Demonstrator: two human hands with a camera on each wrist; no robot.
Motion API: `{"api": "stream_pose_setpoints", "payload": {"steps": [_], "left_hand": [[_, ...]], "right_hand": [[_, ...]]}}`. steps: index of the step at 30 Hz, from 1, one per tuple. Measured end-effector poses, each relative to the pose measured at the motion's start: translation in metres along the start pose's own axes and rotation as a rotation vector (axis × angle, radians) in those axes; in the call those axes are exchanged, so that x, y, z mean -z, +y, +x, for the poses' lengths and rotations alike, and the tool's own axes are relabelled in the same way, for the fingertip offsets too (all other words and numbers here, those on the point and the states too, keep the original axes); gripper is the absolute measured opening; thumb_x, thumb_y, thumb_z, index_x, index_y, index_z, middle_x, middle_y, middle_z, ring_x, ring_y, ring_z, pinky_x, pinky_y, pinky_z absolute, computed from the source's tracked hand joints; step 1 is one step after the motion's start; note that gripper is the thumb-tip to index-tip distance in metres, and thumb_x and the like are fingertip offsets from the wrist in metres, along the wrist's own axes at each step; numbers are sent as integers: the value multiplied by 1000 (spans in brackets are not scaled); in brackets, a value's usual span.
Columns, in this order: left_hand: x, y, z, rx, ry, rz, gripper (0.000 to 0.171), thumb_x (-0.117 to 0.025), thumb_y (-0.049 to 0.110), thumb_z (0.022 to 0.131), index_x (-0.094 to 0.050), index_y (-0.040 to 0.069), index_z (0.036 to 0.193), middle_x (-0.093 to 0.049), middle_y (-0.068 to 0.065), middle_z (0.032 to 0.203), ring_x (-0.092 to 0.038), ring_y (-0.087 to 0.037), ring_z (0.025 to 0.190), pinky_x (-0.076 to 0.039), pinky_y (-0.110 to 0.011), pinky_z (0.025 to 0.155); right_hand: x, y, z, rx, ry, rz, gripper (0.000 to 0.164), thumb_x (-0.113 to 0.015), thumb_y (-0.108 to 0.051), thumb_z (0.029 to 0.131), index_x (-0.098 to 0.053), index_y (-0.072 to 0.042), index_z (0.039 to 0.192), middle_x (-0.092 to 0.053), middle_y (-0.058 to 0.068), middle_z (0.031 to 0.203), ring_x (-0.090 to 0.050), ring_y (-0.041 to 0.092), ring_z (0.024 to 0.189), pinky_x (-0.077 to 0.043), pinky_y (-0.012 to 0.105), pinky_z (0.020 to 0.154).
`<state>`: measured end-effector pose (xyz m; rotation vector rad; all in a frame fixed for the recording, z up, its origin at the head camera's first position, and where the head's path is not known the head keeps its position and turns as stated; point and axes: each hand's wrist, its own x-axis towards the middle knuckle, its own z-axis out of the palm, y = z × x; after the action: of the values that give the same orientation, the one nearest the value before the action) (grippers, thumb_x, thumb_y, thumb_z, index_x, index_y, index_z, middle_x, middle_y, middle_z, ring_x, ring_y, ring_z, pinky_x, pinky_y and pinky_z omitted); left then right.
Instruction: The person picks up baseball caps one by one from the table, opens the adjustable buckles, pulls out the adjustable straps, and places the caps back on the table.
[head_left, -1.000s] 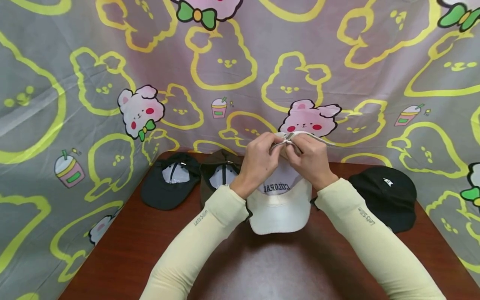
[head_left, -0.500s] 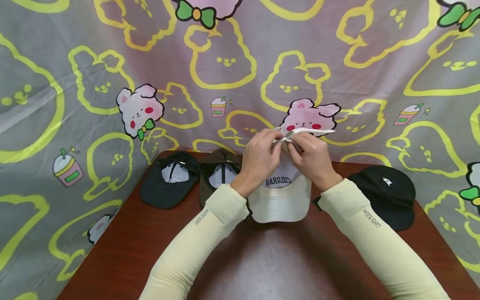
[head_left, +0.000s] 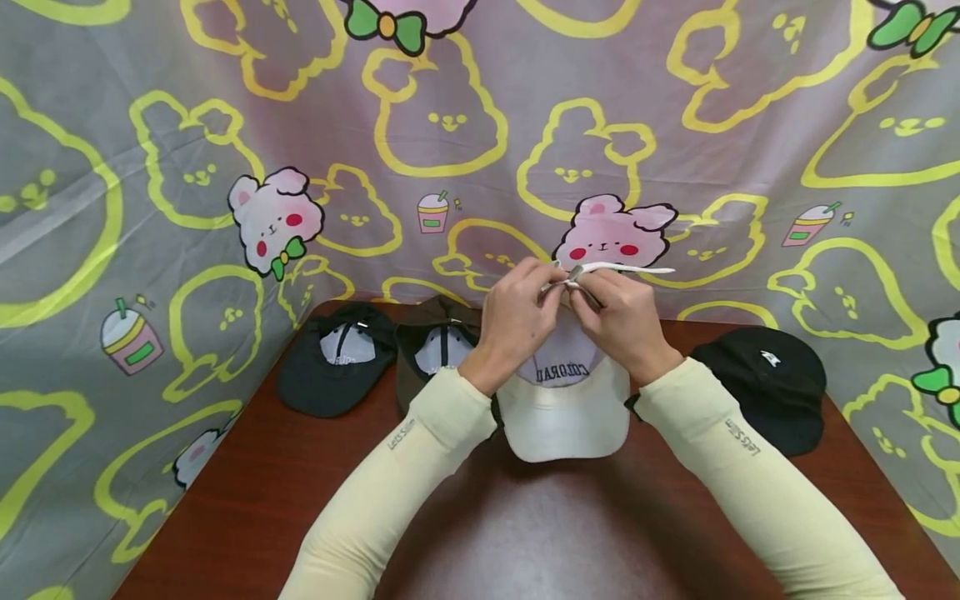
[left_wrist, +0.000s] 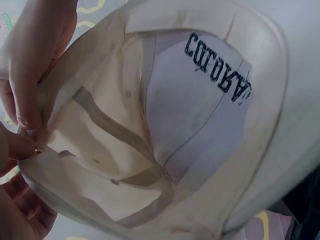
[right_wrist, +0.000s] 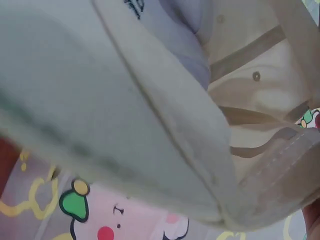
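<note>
A cream baseball cap [head_left: 566,429] is held up in front of me, its brim toward me and its inside showing mirrored dark lettering. With finger and thumb, my left hand [head_left: 519,321] pinches the back strap on the left of a small metal buckle [head_left: 576,273]. My right hand [head_left: 624,321] pinches the strap on the buckle's other side, and a loose white strap end [head_left: 637,268] sticks out over its knuckles. The left wrist view shows the cap's lining [left_wrist: 195,110] with fingers at its back edge. The brim [right_wrist: 100,115] fills much of the right wrist view.
Further left on the brown table [head_left: 225,508] lie a black cap [head_left: 322,383] and a dark brown cap [head_left: 408,375], insides showing. A black cap with a small white logo [head_left: 780,400] lies at the right. A patterned cloth [head_left: 480,108] hangs behind and beside the table.
The loose strap end has risen and now points straight right above the right hand. The cap's brim swung up and then back down. Both hands keep their pinch at the buckle.
</note>
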<state>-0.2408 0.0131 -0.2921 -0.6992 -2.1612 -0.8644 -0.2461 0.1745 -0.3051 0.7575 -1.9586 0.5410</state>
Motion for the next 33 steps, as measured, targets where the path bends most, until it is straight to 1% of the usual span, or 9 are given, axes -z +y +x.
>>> {"api": "stream_pose_setpoints", "payload": {"steps": [4, 8, 13, 16, 19, 23, 29, 33], "left_hand": [[2, -2, -3, 1, -9, 14, 11, -67, 14, 93, -76, 11, 97, -72, -2, 96, -66, -11, 76, -53, -21, 65], [3, -5, -7, 13, -13, 16, 10, -68, 15, 92, -76, 12, 97, -72, -1, 95, -66, -10, 72, -52, -21, 62], [2, -7, -9, 11, 10, 33, 10, -68, 16, 92, -76, 13, 96, -73, -1, 96, -65, -12, 73, -52, -26, 66], [2, -7, -8, -4, 38, 58, 10, -68, 15, 90, -76, 13, 97, -74, -1, 99, -66, -15, 79, -50, -30, 68], [2, -5, -8, -35, 70, 82, 12, -68, 14, 90, -76, 14, 98, -75, -1, 100, -67, -18, 83, -47, -33, 68], [2, -2, -9, -69, 100, 101, 12, -67, 14, 90, -77, 15, 97, -75, 0, 97, -67, -18, 83, -47, -33, 68], [2, 1, -10, -85, 102, 120, 11, -68, 15, 90, -79, 16, 94, -76, 1, 92, -66, -16, 79, -46, -31, 70], [1, 2, -12, -89, 97, 135, 10, -69, 16, 90, -78, 15, 92, -75, 2, 89, -66, -16, 78, -45, -31, 69]], "right_hand": [[-2, 0, 0, -26, 5, 13, 5, -70, -2, 84, -71, 2, 82, -70, 17, 77, -67, 29, 68, -57, 42, 64], [-3, -1, -1, -51, 0, 10, 8, -68, -2, 85, -69, 2, 78, -68, 16, 73, -65, 28, 64, -55, 40, 60], [-4, -4, -3, -71, -25, 11, 9, -69, -3, 86, -69, 2, 78, -67, 15, 72, -62, 25, 61, -53, 38, 57], [-2, -6, -2, -71, -37, 11, 7, -70, -3, 86, -70, 1, 81, -69, 16, 75, -63, 25, 63, -55, 37, 58], [0, -10, -2, -57, -49, 5, 5, -71, -4, 86, -72, 0, 84, -70, 16, 78, -66, 26, 66, -57, 38, 61], [4, -14, -3, -44, -57, -2, 6, -72, -6, 87, -72, 0, 86, -71, 16, 81, -68, 27, 69, -57, 39, 63], [9, -17, -3, -60, -62, -16, 7, -74, -6, 84, -73, 0, 83, -72, 15, 78, -67, 25, 65, -58, 38, 60], [11, -16, -4, -83, -46, -11, 7, -71, -5, 85, -72, 0, 80, -72, 15, 77, -66, 25, 64, -56, 38, 60]]}}
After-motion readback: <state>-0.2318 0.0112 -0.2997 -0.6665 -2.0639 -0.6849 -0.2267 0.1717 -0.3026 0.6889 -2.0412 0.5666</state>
